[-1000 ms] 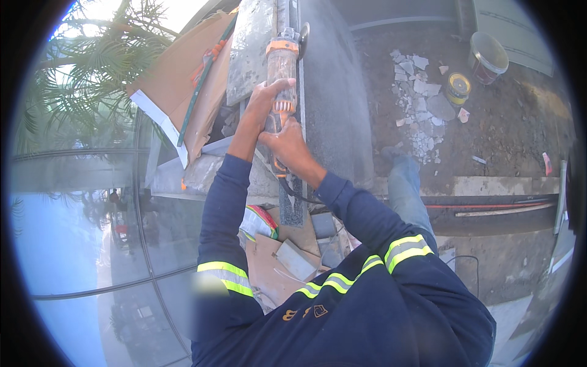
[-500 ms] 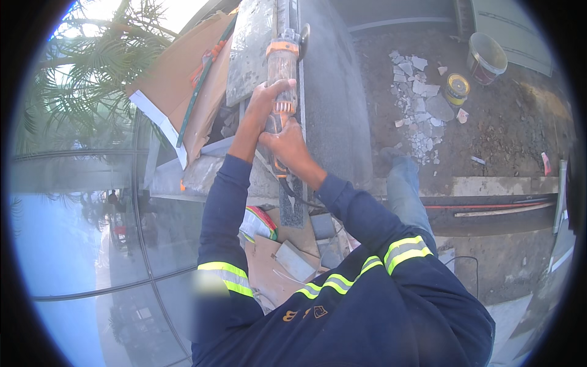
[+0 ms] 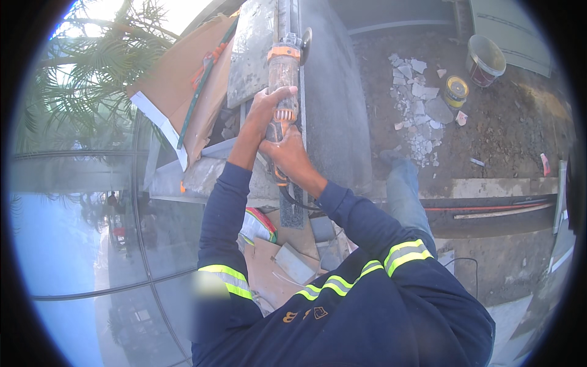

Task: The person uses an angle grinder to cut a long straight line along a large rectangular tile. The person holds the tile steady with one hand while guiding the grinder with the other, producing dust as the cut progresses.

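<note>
Both my hands are closed around a dusty grey and orange angle grinder (image 3: 283, 73) that points away from me. My left hand (image 3: 264, 110) wraps its body from the left, the thumb lying across the top. Nearer to me, my right hand (image 3: 290, 154) grips the rear part, just behind the orange vent ring. At the far end, the round disc (image 3: 307, 46) stands edge-up on the right side of the tool's head. Beneath the grinder runs a long, narrow speckled stone strip (image 3: 292, 211), beside a wide dust-covered grey slab (image 3: 335, 116). A black cord (image 3: 296, 200) trails from the tool's rear.
Left of the strip lie a pale stone panel (image 3: 251, 58), cardboard (image 3: 174, 67) and a green bar (image 3: 199, 98). Glass panes (image 3: 79, 238) line the left side. Broken tile pieces (image 3: 419, 113), a yellow-labelled can (image 3: 455, 92) and a bucket (image 3: 486, 60) are on the ground at right.
The angle grinder has shifted slightly toward me along the stone strip, with both hands still holding it. The surroundings look the same.
</note>
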### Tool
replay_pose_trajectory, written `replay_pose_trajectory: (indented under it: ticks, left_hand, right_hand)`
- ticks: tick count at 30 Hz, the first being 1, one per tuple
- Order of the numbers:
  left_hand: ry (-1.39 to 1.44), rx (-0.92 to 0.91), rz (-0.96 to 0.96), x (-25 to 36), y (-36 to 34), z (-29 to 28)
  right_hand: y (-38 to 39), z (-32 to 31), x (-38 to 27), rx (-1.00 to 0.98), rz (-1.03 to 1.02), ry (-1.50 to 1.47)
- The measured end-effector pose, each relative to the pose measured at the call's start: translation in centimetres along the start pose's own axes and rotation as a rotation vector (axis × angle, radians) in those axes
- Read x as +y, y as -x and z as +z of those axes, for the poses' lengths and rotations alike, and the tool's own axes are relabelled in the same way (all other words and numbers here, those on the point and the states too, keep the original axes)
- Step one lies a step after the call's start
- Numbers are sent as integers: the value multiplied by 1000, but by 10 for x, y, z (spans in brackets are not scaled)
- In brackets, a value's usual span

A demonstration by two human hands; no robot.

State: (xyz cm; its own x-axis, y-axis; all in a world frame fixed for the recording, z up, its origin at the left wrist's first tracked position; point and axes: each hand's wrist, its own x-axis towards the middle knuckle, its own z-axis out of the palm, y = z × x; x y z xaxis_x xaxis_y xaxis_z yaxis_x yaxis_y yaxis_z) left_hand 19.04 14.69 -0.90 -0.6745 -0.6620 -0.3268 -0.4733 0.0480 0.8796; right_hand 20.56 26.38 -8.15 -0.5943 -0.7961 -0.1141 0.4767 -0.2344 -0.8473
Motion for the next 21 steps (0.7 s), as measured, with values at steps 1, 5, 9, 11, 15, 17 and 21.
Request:
replay_pose_trajectory:
  ticks: [1, 5, 9, 11, 15, 17, 21]
  left_hand:
    - [0, -10, 5, 0, 0, -1]
    - [-16, -24, 19, -3, -1, -2]
    - [14, -15, 19, -1, 0, 0]
    - [19, -21, -3, 0, -2, -1]
    - [46, -43, -28, 1, -7, -4]
    - [61, -41, -15, 3, -7, -2]
    - [89, -71, -39, 13, -8, 0]
  right_hand:
    - [1, 0, -1, -6, 16, 1]
    - [1, 3, 5, 22, -57, -42]
    - [4, 3, -1, 8, 7, -84]
    - [3, 2, -4, 11, 30, -81]
    - [-1, 1, -8, 30, 19, -44]
    - [-4, 0, -8, 26, 0, -32]
    - [-8, 0, -3, 31, -21, -36]
